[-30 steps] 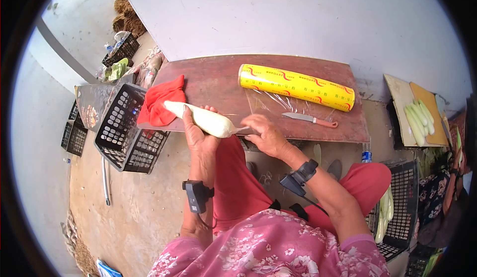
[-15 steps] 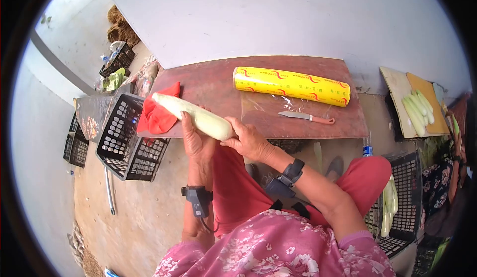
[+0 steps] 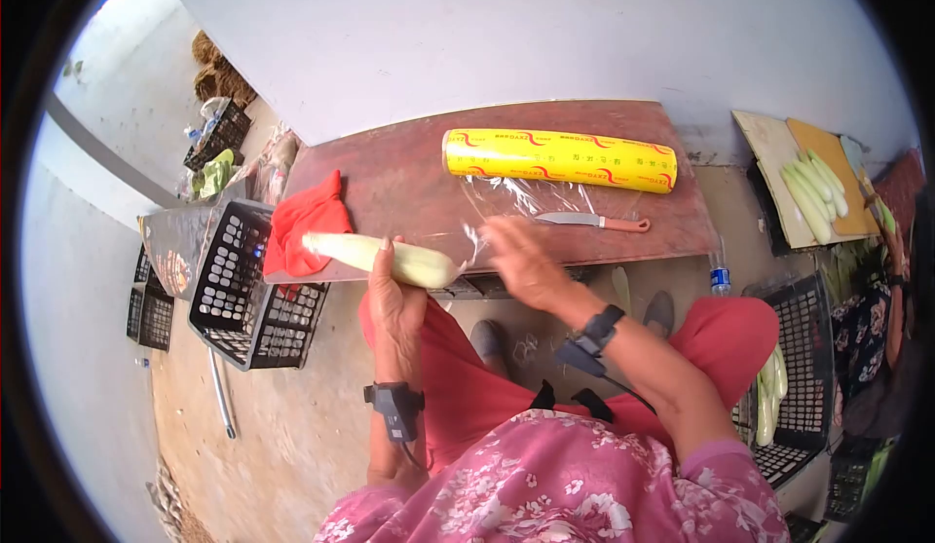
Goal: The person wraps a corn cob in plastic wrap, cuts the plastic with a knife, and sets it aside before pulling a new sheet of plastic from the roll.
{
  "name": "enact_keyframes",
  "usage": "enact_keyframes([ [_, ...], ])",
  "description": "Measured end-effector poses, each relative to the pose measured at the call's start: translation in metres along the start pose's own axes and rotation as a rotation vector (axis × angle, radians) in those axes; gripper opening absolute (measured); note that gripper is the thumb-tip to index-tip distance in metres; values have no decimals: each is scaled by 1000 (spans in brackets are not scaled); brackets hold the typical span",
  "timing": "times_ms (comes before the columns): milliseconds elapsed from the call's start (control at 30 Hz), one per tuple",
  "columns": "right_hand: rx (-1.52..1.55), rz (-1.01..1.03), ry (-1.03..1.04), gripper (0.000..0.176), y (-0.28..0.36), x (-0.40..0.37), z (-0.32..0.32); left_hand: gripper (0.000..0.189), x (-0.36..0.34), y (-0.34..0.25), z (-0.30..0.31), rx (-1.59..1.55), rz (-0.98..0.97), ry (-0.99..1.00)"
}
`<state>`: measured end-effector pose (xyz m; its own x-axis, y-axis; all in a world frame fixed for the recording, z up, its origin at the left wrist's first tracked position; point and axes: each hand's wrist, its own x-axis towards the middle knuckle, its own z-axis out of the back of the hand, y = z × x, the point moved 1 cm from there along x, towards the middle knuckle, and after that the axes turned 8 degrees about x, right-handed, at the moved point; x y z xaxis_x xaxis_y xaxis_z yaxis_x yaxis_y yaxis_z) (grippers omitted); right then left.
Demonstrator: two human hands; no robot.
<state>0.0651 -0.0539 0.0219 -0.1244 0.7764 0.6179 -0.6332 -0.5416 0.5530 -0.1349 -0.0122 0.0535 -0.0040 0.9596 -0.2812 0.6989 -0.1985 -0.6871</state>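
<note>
A long pale green zucchini [image 3: 425,264] lies across my left hand [image 3: 397,304]. My left thumb presses on top of it, with the fingers wrapped beneath. My right hand [image 3: 526,261] is off the zucchini, to its right over the table's front edge. Its fingers are blurred by motion, and a wisp of clear film [image 3: 473,245] shows right at the fingertips. Just behind that hand lies a knife [image 3: 623,224] with a pinkish handle. The yellow cling film roll [image 3: 560,160] rests farther back, its loose clear film spread toward me.
A red cloth [image 3: 310,222] lies at the left end of the reddish table [image 3: 390,173]. Black crates [image 3: 234,280] stand on the left; another crate [image 3: 804,368] at right holds wrapped vegetables. More zucchini [image 3: 813,192] lie on boards, near another person's arm [image 3: 894,299].
My right hand has left the zucchini's end and moved right toward the knife. My left hand still holds the zucchini, now more level and slightly lower. The view has shifted a little.
</note>
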Motion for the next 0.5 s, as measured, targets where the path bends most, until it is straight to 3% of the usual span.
enact_keyframes([
  [100,-306,-238,-22,29,-40,-21,48,36,9,14,39,-64,-6,22],
  [200,-650,-479,64,34,-82,-54,85,32,4,22,51,-179,53,10],
  [400,-447,-613,254,25,-108,-60,119,31,9,29,57,-361,80,-63],
  [500,-554,-523,279,17,-91,-60,123,32,18,29,54,-414,28,-146],
])
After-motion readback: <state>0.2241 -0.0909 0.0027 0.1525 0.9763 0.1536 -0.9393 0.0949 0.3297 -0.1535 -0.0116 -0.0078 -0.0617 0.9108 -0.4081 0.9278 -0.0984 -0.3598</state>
